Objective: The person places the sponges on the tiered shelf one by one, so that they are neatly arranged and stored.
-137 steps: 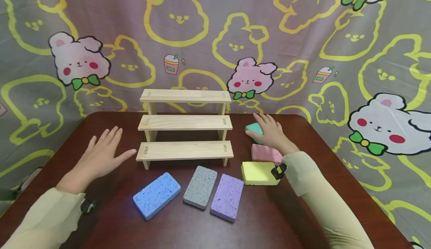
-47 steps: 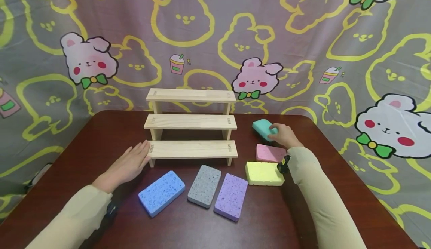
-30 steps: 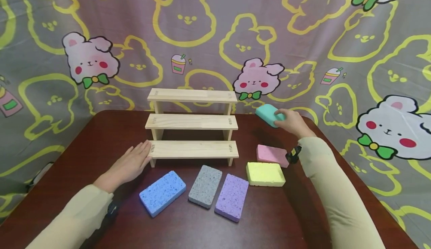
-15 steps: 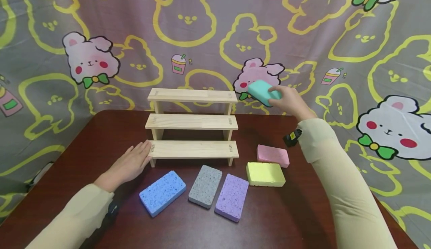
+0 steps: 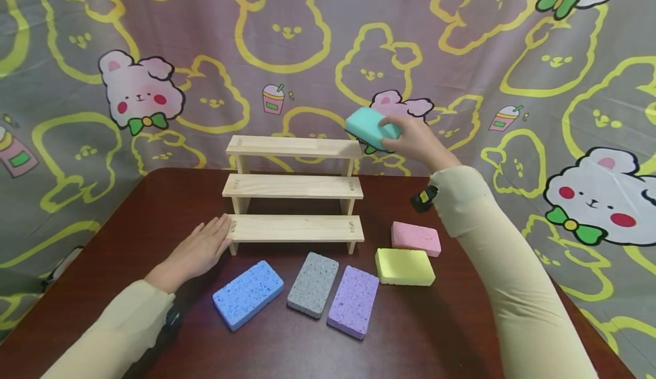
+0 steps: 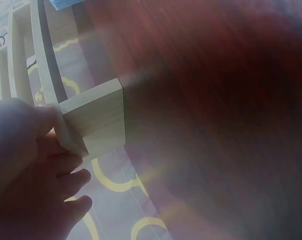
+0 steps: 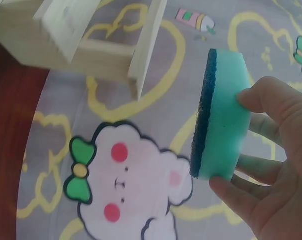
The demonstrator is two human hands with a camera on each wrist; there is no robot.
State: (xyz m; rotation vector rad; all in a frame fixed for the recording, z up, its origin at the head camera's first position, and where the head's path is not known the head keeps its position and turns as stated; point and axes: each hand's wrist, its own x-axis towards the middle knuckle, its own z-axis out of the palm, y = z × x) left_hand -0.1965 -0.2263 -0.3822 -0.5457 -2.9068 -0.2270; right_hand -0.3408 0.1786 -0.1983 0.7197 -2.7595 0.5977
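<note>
In the head view my right hand (image 5: 414, 139) holds a turquoise sponge (image 5: 370, 126) up beside the right end of the top tier. Its thumb and fingers grip the sponge (image 7: 226, 117) by the edges in the right wrist view, where a dark scouring layer shows on one face. My left hand (image 5: 197, 251) lies against the left end of the lowest tier of a three-tier wooden stand (image 5: 294, 228), its fingers nearly straight. The left wrist view shows the left hand's fingers (image 6: 73, 182) at that board's corner, above the stand's leg panel (image 6: 98, 120).
On the dark red table (image 5: 246, 356), a blue sponge (image 5: 248, 293), a grey sponge (image 5: 314, 284) and a purple sponge (image 5: 353, 300) lie before the stand. A yellow sponge (image 5: 405, 266) and a pink sponge (image 5: 416, 238) lie to its right. A patterned curtain (image 5: 307, 43) hangs behind.
My right hand has taken hold of the turquoise sponge, lifted it off the table and carried it up and left towards the top tier. Earlier, my left hand moved right onto the stand's lowest tier.
</note>
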